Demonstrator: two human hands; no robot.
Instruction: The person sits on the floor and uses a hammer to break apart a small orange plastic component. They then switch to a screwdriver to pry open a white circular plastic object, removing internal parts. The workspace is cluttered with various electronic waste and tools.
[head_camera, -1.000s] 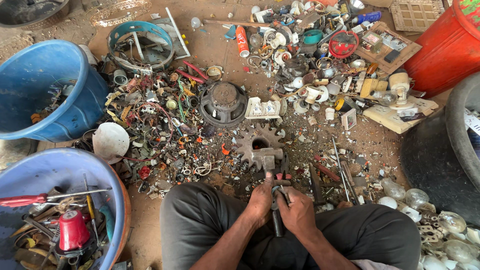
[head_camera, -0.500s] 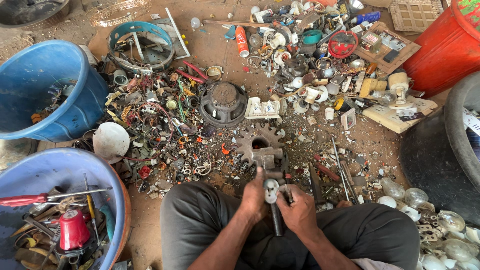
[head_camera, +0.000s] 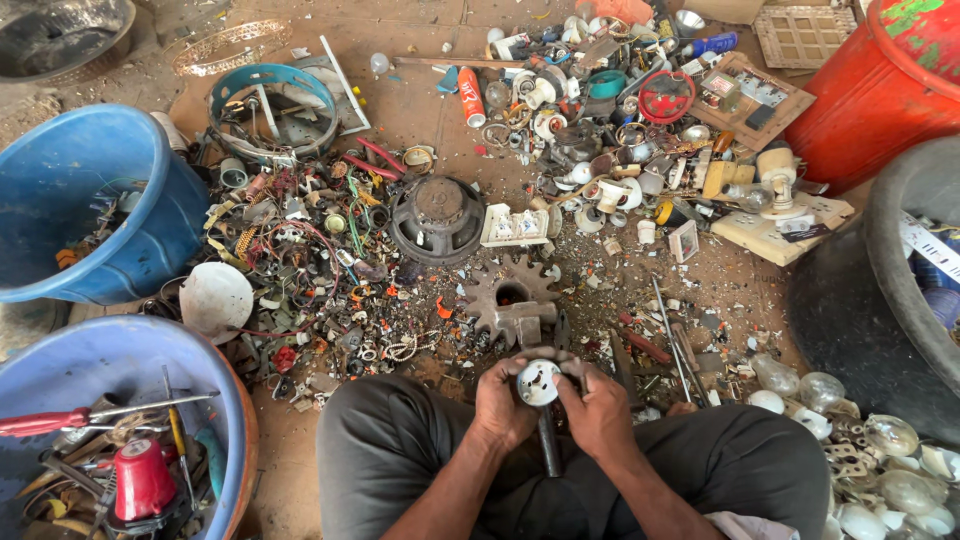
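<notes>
- I have both hands on one small part: a round white lamp-holder piece (head_camera: 538, 381), near centre, just above my lap, its round face turned up to the camera.
- Left hand (head_camera: 502, 402) curls onto its left side; right hand (head_camera: 598, 408) curls onto its right side. Fingers pinch the rim from both sides. Neither hand is nearer; the part sits between them.
- A dark metal rod (head_camera: 548, 450) runs from under the part toward me, long axis near–far, between my knees.
- Just beyond the hands, on the floor: a rusty toothed gear (head_camera: 510, 293) with a metal block on its near edge.
- Hidden: the part's underside and how it meets the rod; fingertips cover the rim.
- Far left, a blue tub (head_camera: 150, 190); near right, loose glass bulbs (head_camera: 820, 390).
</notes>
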